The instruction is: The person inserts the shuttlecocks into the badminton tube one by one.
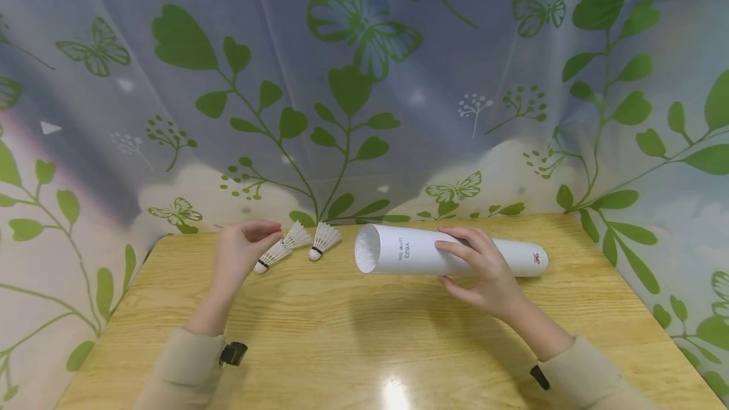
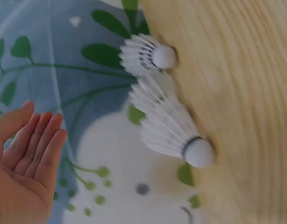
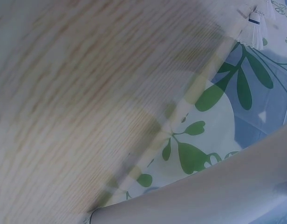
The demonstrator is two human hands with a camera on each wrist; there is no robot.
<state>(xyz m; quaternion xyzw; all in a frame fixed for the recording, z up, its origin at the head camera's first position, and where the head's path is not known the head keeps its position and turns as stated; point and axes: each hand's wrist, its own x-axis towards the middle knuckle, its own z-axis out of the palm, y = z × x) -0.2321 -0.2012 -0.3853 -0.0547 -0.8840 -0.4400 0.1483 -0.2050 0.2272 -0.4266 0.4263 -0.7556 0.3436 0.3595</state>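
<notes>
My right hand (image 1: 481, 264) grips a white cardboard shuttlecock tube (image 1: 412, 252) around its middle, thumb below and fingers over the top. The tube lies sideways, its hollow end facing left, and a shadow falls on the table below it. In the right wrist view the tube (image 3: 204, 191) crosses the lower right corner. My left hand (image 1: 242, 252), with nothing in it, hovers beside three white feather shuttlecocks. One shuttlecock (image 1: 323, 242) stands nearest the tube; another (image 1: 296, 236) and a third (image 1: 272, 257) overlap by my fingertips. The left wrist view shows the left hand (image 2: 29, 163) with its fingers extended.
The wooden table (image 1: 319, 347) reaches back to a curtain (image 1: 273, 163) printed with green leaves and butterflies. Its side edges run close to more of that fabric. A dark strap end (image 1: 233, 354) sticks out at the left cuff.
</notes>
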